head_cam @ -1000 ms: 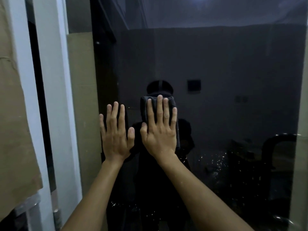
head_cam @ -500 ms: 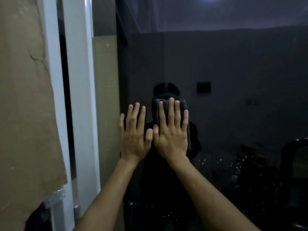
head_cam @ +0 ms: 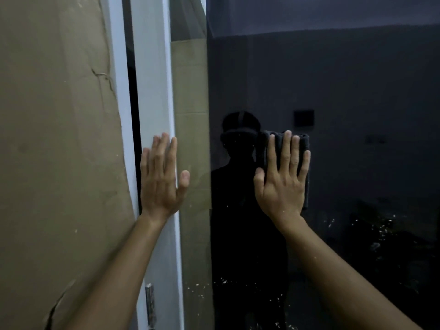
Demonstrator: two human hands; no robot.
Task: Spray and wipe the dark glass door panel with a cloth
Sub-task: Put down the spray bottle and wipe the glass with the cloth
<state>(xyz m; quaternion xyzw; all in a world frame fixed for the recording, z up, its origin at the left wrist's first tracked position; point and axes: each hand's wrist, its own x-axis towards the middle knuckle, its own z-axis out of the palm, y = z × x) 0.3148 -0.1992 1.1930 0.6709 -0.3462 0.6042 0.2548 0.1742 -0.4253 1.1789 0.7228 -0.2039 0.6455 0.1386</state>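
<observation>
Hands both spread flat: right hand (head_cam: pixel 282 177) pressing a dark cloth (head_cam: pixel 302 141) against the glass door (head_cam: pixel 357 139), left hand (head_cam: pixel 160 177) flat on the white frame (head_cam: pixel 152 79) beside it.

The upright dark glass door panel (head_cam: pixel 357 91) fills the picture from twelve round to six o'clock and bears everything here. A folded dark grey cloth (head_cam: pixel 303 139) lies flat on it just right of centre, pressed there by the straight-fingered right grip (head_cam: pixel 282 184). White specks dot the glass toward four and six o'clock. At nine o'clock of the cloth, the flat left grip (head_cam: pixel 162 179) rests against the white door frame (head_cam: pixel 152 79) beside the panel.
</observation>
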